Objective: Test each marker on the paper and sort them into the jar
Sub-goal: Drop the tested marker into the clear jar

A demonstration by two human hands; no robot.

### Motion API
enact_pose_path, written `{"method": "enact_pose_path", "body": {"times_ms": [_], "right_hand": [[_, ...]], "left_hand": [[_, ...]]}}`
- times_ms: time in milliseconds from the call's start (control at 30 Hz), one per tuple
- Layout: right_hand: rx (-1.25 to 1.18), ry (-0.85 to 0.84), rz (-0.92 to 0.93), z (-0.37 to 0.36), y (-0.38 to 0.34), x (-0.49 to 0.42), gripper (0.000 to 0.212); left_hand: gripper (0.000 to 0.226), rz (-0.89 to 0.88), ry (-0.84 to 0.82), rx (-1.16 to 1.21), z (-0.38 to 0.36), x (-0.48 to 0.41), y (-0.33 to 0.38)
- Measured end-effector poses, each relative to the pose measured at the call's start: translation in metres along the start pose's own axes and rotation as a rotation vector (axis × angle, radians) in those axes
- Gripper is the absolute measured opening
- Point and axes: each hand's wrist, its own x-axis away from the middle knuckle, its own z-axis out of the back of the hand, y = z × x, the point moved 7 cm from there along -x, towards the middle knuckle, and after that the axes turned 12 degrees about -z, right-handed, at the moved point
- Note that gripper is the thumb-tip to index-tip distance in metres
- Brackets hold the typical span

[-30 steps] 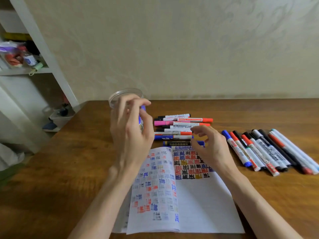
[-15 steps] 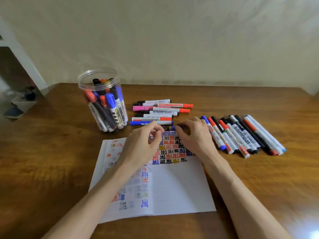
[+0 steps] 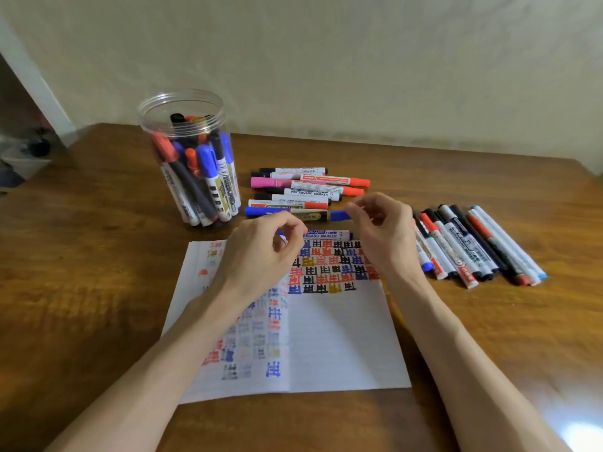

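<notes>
A clear plastic jar point(image 3: 182, 106) stands at the back left with several markers inside. My right hand point(image 3: 383, 233) pinches the blue end of a black-and-gold marker point(image 3: 310, 216) just beyond the paper's top edge. My left hand point(image 3: 261, 256) hovers over the paper's upper left with its fingers curled near that marker's other end. Whether it grips anything is hidden. A white whiteboard marker point(image 3: 323, 235) lies along the paper's top edge between my hands. The lined paper point(image 3: 339, 340) carries rows of coloured test marks.
Behind my hands lies a pile of pink, red, black and blue markers point(image 3: 306, 187). Several more markers point(image 3: 473, 246) lie in a row to the right. The wooden table point(image 3: 81, 288) ends at a pale wall behind. A white shelf post point(image 3: 36, 89) rises at far left.
My left hand left the jar and came down over the paper beside my right hand. My right hand took hold of the black-and-gold marker's blue end. The view swung right.
</notes>
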Motion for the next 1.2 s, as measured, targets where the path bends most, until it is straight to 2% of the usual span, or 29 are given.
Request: {"method": "enact_pose_path", "body": {"times_ms": [67,167,267,367,533,800,967,1100,1200], "right_hand": [[-0.163,0.016,-0.001,0.007,-0.004,0.003,0.011],[-0.337,-0.047,0.000,0.008,-0.008,0.013,0.012],[-0.358,-0.171,0.021,-0.003,-0.015,0.023,0.011],[-0.332,-0.297,0.050,-0.015,-0.023,0.031,0.017],[-0.350,-0.463,0.027,-0.027,-0.029,0.041,0.028],[-0.312,-0.472,0.014,-0.024,-0.034,0.044,0.020],[-0.385,-0.375,0.028,-0.017,-0.037,0.043,0.013],[-0.336,-0.348,0.032,-0.015,-0.040,0.043,0.016],[-0.307,-0.358,0.035,-0.012,-0.041,0.042,0.020]], "left_hand": [[0.016,-0.024,-0.012,-0.013,0.001,0.000,0.001],[0.023,-0.068,-0.015,0.011,0.004,-0.001,0.006],[0.032,-0.007,0.034,0.161,0.007,0.000,0.005],[0.030,0.039,0.083,0.274,0.008,-0.002,0.002],[0.025,0.001,0.059,0.352,0.007,-0.004,0.004],[0.020,-0.008,-0.002,0.356,0.002,-0.002,0.004],[0.024,-0.138,-0.063,0.192,-0.004,-0.002,0.014],[0.038,-0.144,-0.118,0.164,-0.004,0.000,0.015],[0.032,-0.112,-0.160,0.158,-0.008,0.001,0.012]]}}
